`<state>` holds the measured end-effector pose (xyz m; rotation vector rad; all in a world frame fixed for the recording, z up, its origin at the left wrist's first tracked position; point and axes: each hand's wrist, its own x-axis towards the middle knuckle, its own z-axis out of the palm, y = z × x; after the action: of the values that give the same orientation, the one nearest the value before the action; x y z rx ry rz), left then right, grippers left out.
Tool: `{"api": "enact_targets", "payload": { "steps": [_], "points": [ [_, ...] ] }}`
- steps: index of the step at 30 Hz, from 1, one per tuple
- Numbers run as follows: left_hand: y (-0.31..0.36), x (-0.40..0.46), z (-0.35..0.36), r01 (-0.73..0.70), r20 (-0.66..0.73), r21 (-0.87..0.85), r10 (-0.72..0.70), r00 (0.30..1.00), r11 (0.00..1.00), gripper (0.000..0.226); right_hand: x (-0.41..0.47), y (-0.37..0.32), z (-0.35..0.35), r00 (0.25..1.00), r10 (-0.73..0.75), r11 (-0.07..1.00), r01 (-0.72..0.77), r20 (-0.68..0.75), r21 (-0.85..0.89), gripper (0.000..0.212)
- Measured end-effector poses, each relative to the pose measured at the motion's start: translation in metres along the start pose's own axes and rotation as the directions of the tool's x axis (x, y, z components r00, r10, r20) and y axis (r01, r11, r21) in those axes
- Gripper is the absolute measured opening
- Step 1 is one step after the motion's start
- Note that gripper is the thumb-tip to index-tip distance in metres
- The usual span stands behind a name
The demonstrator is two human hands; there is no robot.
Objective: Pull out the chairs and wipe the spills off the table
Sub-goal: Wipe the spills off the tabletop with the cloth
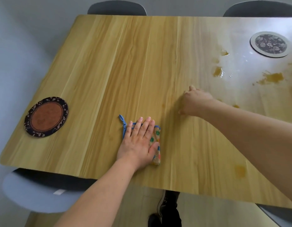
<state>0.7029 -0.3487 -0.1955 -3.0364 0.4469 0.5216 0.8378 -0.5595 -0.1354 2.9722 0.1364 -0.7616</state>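
A wooden table (109,63) fills the view. My left hand (137,143) lies flat on a small folded cloth (156,138) with a blue trim and coloured dots, near the front edge, and the thumb runs along the cloth's right side. My right hand (195,101) rests on the wood further right, fingers curled under, with nothing seen in it. Brownish spills sit at the right: a large smear (273,77), a puddle (217,71), a small one (224,53) and a faint patch (240,171) near the front edge.
A grey chair (38,195) stands at the near left, partly under the table. Two dark chairs (116,8) (260,9) are at the far side. A brown round mat (47,117) lies at the left, a floral one (270,44) at the far right. My shoe (168,207) shows below.
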Motion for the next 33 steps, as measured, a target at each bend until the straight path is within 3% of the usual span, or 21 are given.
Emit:
{"api": "enact_targets", "payload": {
  "steps": [3,5,12,18,24,29,33],
  "points": [
    [0.002,-0.007,0.003,-0.003,0.004,-0.008,0.003,1.0,1.0,0.072,-0.029,-0.006,0.021,0.98,0.046,0.999,-0.049,0.194,0.012,0.119],
    [0.006,-0.017,0.006,0.001,0.008,-0.016,-0.001,1.0,1.0,0.072,-0.037,-0.002,0.029,0.972,0.048,0.998,-0.054,0.23,0.02,0.128],
    [0.014,-0.056,0.015,-0.034,0.038,-0.008,0.035,0.999,0.999,0.072,-0.033,-0.009,0.024,0.969,0.064,0.998,-0.06,0.238,-0.023,0.131],
    [0.023,-0.06,0.019,0.016,0.008,-0.022,-0.015,1.0,1.0,0.072,-0.033,-0.009,0.022,0.975,0.048,0.999,-0.044,0.217,-0.023,0.129],
    [0.054,-0.06,0.025,-0.015,-0.002,-0.056,0.015,1.0,0.998,0.074,-0.038,0.003,0.037,0.986,-0.019,0.998,0.009,0.166,0.062,0.129],
    [0.051,-0.051,0.023,-0.037,-0.031,-0.045,0.036,0.999,0.998,0.076,-0.037,0.02,0.033,0.986,-0.073,0.996,0.079,0.152,-0.032,0.112],
    [0.042,-0.025,0.011,-0.067,-0.036,-0.006,0.067,0.997,0.998,0.076,-0.035,0.004,0.006,0.979,-0.103,0.977,0.133,0.175,-0.168,0.071]
  ]
}}
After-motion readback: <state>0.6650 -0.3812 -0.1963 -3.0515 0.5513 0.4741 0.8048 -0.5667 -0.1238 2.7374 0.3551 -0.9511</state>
